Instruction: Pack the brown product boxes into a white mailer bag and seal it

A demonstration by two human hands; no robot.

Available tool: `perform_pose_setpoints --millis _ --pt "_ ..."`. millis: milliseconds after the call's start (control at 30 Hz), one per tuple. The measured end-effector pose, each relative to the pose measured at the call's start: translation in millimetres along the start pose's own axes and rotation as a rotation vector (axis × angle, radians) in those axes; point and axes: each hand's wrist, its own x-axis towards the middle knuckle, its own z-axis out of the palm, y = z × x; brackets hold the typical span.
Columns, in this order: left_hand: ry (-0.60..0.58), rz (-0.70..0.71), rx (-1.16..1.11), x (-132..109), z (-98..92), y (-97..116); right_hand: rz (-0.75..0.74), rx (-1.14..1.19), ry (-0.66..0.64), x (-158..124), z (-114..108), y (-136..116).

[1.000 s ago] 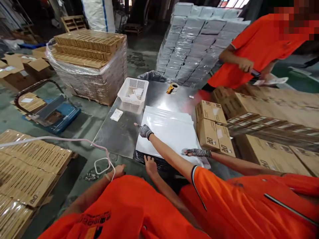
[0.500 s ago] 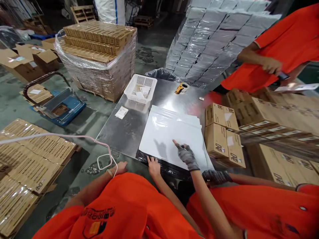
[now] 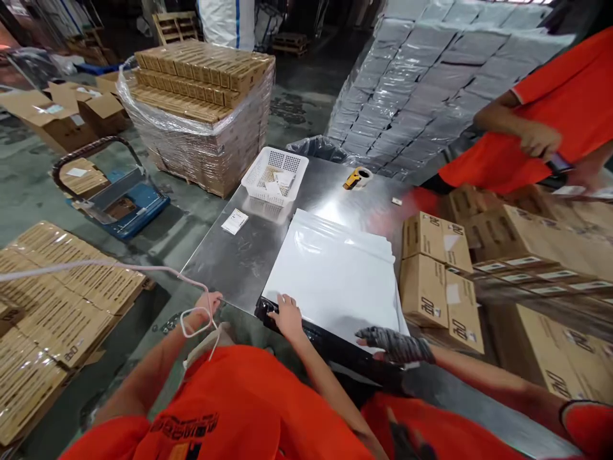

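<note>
"What's the right hand (image 3: 288,317) doing?"

"Lying flat, fingers slightly spread, holding nothing, on the black plastic edge (image 3: 306,332) beneath the glossy white sheet (image 3: 330,275). That sheet sits on the steel table (image 3: 230,268)."

"And the left hand (image 3: 208,305)?"

"Just off the table's near edge, fingers drawn narrow, beside a pale cord loop (image 3: 194,326) (from here I can't tell if it grips that)."

"Anyone else close?"

"A co-worker's gloved hand (image 3: 395,345), at the sheet's near right corner."

L hand (image 3: 207,305) now raised at the pink strap (image 3: 96,261), loop right by the wrist. Co-worker's gloved hand (image 3: 395,345) no longer over mid-sheet, now low at near R corner of white sheet (image 3: 330,275).
</note>
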Motion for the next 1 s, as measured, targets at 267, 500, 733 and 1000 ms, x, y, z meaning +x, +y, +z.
perform_pose_setpoints --millis 267,500,733,1000 --pt "0.250 -0.068 -0.068 115 -98.8 -1 -0.069 0.139 0.186 100 17 -54" --pt "0.283 -0.016 -0.100 219 -123.1 25 -0.003 0.068 0.143 103 91 -85" --pt "0.313 0.002 -0.094 289 -136.8 51 0.003 0.046 0.215 99 107 -75" --pt "0.313 -0.048 -0.151 306 -117.1 72 -0.006 0.041 0.252 95 110 -74"
